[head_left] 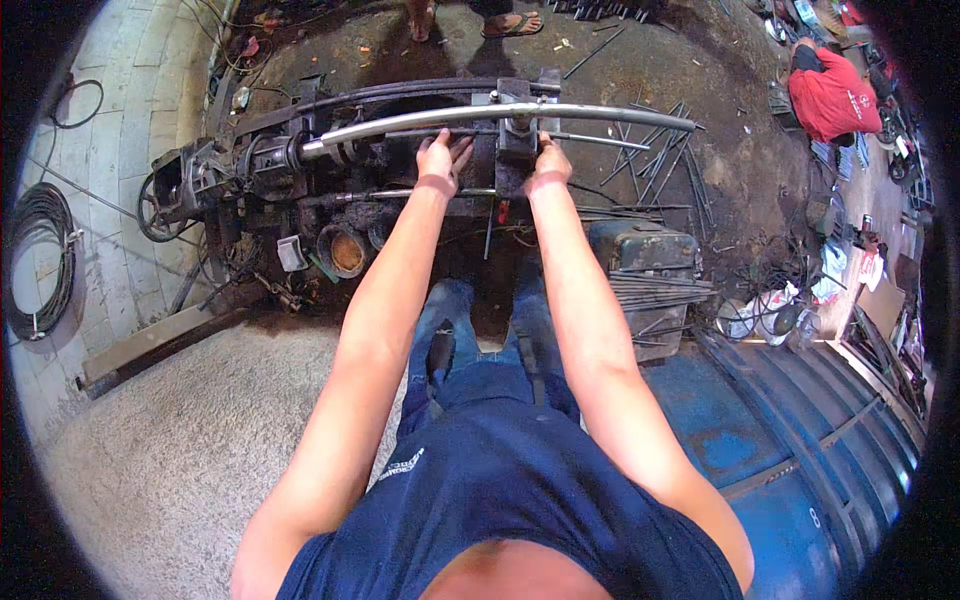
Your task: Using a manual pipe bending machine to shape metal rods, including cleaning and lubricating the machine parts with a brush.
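A greasy dark machine [275, 155] with a handwheel at its left end lies across the far side, in front of me. Along its top runs a long, slightly bent-looking shiny metal bar [430, 122]. Below that bar a thinner metal rod [605, 141] passes the upright dark block [517, 150] and sticks out to its right. My left hand [440, 165] is at the rod left of the block, its fingers apart. Right of the block, my right hand [548, 165] has its fingers closed at the rod; the block and the hand hide part of the grip.
Loose thin rods [680, 165] litter the dirty floor at right, beside a worn metal box [650, 250] with more rods. A round can [345, 252] stands below the machine. A blue ribbed panel [770, 430] lies near right. A person in red [835, 95] crouches far right; sandalled feet [512, 24] show beyond.
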`<state>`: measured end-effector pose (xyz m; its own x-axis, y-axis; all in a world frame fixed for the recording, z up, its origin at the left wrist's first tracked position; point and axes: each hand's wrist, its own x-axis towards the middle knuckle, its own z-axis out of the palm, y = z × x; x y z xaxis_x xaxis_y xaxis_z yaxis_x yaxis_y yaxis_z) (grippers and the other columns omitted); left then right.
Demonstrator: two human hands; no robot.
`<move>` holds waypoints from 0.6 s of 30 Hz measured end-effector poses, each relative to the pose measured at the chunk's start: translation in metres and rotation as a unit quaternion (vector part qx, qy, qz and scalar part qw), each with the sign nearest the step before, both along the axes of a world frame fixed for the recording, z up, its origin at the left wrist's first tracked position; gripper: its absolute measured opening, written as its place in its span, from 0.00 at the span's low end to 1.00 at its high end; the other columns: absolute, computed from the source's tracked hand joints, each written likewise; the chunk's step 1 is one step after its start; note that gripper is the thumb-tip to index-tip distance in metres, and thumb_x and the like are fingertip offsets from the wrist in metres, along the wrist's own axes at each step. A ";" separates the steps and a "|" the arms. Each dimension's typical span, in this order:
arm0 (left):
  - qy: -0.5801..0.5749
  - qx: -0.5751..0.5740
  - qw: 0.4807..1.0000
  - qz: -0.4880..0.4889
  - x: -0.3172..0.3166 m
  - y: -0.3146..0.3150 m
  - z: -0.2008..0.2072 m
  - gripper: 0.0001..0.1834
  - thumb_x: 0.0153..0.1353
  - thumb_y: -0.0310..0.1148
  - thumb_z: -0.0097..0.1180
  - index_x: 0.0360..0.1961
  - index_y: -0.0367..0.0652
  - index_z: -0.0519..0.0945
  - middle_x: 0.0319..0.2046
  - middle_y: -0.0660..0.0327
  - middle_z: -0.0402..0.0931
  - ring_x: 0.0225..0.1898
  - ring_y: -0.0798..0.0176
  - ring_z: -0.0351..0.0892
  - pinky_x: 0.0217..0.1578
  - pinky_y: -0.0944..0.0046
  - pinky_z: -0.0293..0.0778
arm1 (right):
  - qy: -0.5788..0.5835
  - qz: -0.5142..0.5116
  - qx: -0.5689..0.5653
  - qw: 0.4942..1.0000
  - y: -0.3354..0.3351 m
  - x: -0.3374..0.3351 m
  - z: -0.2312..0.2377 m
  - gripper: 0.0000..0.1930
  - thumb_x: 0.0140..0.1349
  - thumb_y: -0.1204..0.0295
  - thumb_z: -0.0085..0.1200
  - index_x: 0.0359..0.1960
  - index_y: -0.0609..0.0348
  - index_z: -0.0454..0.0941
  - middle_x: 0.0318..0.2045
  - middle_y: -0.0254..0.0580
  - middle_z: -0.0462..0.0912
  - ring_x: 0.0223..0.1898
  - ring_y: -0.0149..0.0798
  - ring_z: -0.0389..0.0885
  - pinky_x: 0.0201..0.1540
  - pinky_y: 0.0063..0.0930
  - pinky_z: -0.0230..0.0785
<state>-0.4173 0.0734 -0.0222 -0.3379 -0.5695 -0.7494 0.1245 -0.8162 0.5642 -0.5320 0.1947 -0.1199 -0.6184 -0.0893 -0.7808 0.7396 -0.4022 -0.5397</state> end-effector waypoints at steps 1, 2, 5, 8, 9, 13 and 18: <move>0.005 -0.005 1.000 -0.003 -0.002 0.001 0.001 0.16 0.67 0.29 0.45 0.53 0.37 0.62 0.49 0.50 0.68 0.47 0.48 0.76 0.45 0.50 0.80 | -0.010 -0.005 0.024 1.000 -0.001 0.000 0.003 0.09 0.53 0.71 0.63 0.34 0.62 0.82 0.37 0.38 0.83 0.39 0.34 0.76 0.47 0.30 0.65; -0.004 -0.014 1.000 0.017 -0.003 0.003 0.001 0.16 0.67 0.29 0.44 0.54 0.37 0.61 0.49 0.50 0.67 0.48 0.47 0.76 0.46 0.49 0.80 | 0.002 -0.001 0.008 1.000 0.001 0.002 0.007 0.09 0.53 0.71 0.63 0.34 0.62 0.82 0.37 0.38 0.83 0.39 0.34 0.76 0.47 0.30 0.65; -0.006 -0.029 0.998 0.047 -0.006 0.007 0.000 0.17 0.68 0.29 0.42 0.56 0.35 0.60 0.50 0.49 0.67 0.48 0.46 0.75 0.47 0.47 0.79 | -0.002 0.007 0.031 0.999 0.003 0.004 0.022 0.09 0.53 0.70 0.63 0.33 0.62 0.82 0.37 0.38 0.83 0.39 0.34 0.76 0.47 0.30 0.65; -0.002 -0.031 0.997 0.064 -0.005 0.007 -0.001 0.17 0.68 0.28 0.41 0.56 0.35 0.60 0.50 0.49 0.66 0.49 0.44 0.74 0.49 0.46 0.78 | 0.007 0.036 0.046 0.998 0.004 0.008 0.033 0.10 0.53 0.70 0.63 0.35 0.63 0.82 0.36 0.38 0.83 0.38 0.34 0.77 0.46 0.29 0.66; -0.005 -0.022 0.997 0.070 -0.007 0.005 -0.002 0.17 0.68 0.29 0.40 0.56 0.35 0.60 0.51 0.48 0.66 0.49 0.43 0.74 0.50 0.46 0.77 | 0.003 0.035 0.041 0.999 0.003 0.007 0.035 0.11 0.54 0.69 0.63 0.35 0.63 0.83 0.36 0.38 0.83 0.38 0.33 0.77 0.45 0.29 0.66; -0.014 -0.028 0.998 0.055 -0.007 0.004 -0.004 0.17 0.68 0.30 0.39 0.56 0.34 0.61 0.51 0.48 0.66 0.51 0.42 0.72 0.51 0.46 0.77 | -0.001 0.038 0.052 0.998 -0.001 0.006 0.038 0.11 0.54 0.69 0.64 0.34 0.63 0.83 0.36 0.39 0.84 0.36 0.33 0.77 0.44 0.29 0.66; -0.008 -0.032 0.999 0.036 -0.006 0.002 -0.003 0.16 0.68 0.30 0.40 0.54 0.33 0.63 0.50 0.49 0.67 0.52 0.44 0.72 0.51 0.47 0.76 | 0.018 0.052 0.095 0.994 0.000 0.010 0.037 0.08 0.54 0.73 0.63 0.35 0.61 0.83 0.36 0.39 0.84 0.37 0.33 0.78 0.45 0.29 0.67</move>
<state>-0.4230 0.0754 -0.0255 -0.2830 -0.6383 -0.7159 0.1725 -0.7681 0.6167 -0.5219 0.1948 -0.0834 -0.6409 -0.0069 -0.7676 0.7511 -0.2118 -0.6252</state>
